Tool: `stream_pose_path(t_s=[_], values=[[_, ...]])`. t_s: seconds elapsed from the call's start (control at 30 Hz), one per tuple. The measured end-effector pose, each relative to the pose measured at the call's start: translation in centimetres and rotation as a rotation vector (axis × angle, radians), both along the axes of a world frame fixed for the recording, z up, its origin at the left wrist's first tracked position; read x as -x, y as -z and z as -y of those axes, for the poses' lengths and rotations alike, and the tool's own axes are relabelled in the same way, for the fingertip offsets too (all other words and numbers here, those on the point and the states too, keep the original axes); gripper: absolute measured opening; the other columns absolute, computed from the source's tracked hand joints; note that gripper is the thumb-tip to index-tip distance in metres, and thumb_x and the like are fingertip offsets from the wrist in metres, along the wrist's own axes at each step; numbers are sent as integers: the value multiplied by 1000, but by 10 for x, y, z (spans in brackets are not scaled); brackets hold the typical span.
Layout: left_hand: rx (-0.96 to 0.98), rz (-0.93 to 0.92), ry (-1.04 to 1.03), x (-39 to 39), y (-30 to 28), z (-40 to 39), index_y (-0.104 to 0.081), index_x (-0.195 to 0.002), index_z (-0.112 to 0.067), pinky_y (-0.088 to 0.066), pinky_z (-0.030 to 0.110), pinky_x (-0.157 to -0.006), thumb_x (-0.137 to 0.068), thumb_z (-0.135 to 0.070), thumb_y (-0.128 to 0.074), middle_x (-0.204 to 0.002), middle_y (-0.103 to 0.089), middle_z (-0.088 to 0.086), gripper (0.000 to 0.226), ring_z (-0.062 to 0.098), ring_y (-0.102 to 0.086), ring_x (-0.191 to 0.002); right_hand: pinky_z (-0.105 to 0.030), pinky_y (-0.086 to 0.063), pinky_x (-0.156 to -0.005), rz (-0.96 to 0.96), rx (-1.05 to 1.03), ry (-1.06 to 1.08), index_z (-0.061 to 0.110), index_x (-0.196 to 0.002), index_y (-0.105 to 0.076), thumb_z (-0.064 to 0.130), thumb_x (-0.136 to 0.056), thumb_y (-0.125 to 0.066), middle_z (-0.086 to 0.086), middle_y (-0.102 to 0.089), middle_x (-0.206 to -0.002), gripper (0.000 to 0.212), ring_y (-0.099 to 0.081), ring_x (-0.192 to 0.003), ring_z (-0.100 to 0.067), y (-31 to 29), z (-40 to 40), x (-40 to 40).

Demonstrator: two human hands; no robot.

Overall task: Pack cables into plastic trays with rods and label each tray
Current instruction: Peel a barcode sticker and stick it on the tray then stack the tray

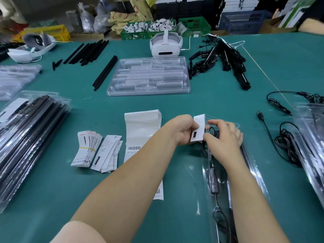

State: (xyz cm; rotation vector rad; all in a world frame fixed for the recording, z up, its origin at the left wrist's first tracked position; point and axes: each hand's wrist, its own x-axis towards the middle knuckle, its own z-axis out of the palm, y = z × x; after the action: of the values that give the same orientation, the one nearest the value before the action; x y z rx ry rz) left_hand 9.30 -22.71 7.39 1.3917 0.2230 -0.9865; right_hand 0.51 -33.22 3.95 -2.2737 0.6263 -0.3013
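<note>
Green mat table point(219, 102), crates and boxes stacked beyond it. Your left hand point(184, 130) pinches a white label card point(199, 128) at the far end of the packed clear tray point(228, 172); your right hand point(224, 137), fingers curled, pinches the card's other edge. Empty tray stack point(149, 76) sits beyond the card, headset point(165, 44) behind it. The tray's near end is cut off; card print unreadable

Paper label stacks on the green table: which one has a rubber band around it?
The left stack, fanned out and cinched by a yellow band. The loose stack just right of it has no band.
</note>
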Motion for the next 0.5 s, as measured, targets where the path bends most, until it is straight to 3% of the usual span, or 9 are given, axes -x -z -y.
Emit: stream_pose_path(t_s=[0.07, 0.17, 0.23, 0.4, 0.5], values=[[-33, 36, 33, 1, 1, -1, -47, -127, 1, -53, 43, -78, -101, 5, -31, -100, -69, 19, 31, 31, -66, -93, -50, -6, -120, 8, -10, 7, 36, -120, -59, 24, -85, -60, 6, -40, -116, 37, -29, -132, -23, 0, 0, 0], [-130, 149, 114, 0, 6, 1, -52, -130, 5, -51, 49, -97, -99, 9, -36, -125, -64, 26, 35, 37, -63, -116, -50, -5, -120, -17, 20, -12, 35, -122, -59, 24, -84, -61, 2, -45, -122, 39, -28, -133, -23, 0, -1, 0], [-196, 226, 183, 0, 8, 3, -55, -131, 4, -50, 48, -99, -97, 11, -39, -128, -63, 26, 38, 37, -62, -120, -50, -5, -120, -27, 37, -24, 34, -123, -59, 26, -82, -60, -1, -46, -126, 41, -28, -133, -25, 1, -1, 1], [-263, 366, 231, 0, 6, 5, -65, -124, -4, -56, 48, -93, -95, 11, -42, -119, -68, 24, 40, 31, -67, -95, -50, -6, -120, -33, 32, -26, 35, -124, -59, 26, -82, -61, -2, -46, -128, 43, -27, -134, -25, 0, -1, 2], [-276, 420, 232, 2, 5, 5, -68, -118, -7, -59, 44, -84, -94, 12, -43, -101, -71, 18, 40, 28, -66, -81, -50, -6, -120, -26, 28, -22, 35, -123, -59, 25, -82, -62, -1, -46, -128, 42, -27, -134, -25, 0, -1, 1]])
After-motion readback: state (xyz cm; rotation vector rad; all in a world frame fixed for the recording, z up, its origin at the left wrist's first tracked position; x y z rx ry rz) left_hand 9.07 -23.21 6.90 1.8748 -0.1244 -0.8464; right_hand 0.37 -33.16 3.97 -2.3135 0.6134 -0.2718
